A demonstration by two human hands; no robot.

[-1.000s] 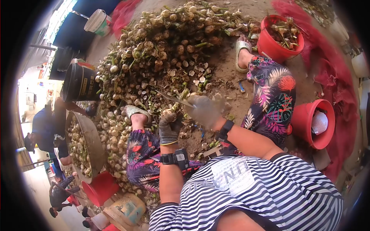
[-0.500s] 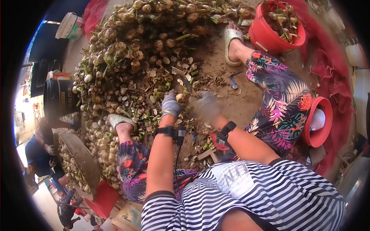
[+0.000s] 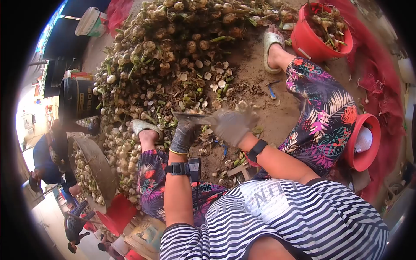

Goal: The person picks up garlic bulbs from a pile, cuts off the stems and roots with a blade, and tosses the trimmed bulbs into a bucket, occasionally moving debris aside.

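Observation:
My right hand (image 3: 232, 126), in a grey work glove and blurred by motion, is closed around the handle end of a knife. The dull flat blade (image 3: 190, 117) points left, across the top of my left hand (image 3: 184, 135). That gloved left hand is closed just under the blade; whatever its fingers grip is hidden. Beyond both hands rises a large pile of pale, soil-covered bulbs with green stems (image 3: 147, 47), which look like garlic or onions. Cut stem ends and peelings (image 3: 190, 93) litter the ground between the pile and my hands.
A red bucket of bulbs (image 3: 303, 39) stands at upper right, a red tub (image 3: 373, 141) at right. On the left are a black bucket (image 3: 71, 102) and a large round basket of bulbs (image 3: 97, 167). A person in blue (image 3: 45, 158) is beyond it. A blue strip (image 3: 271, 92) lies on the soil.
The knife has swung from pointing up and away to lying leftward over my left hand. My left hand has shifted down and slightly left. The bulb seen between the hands is out of sight.

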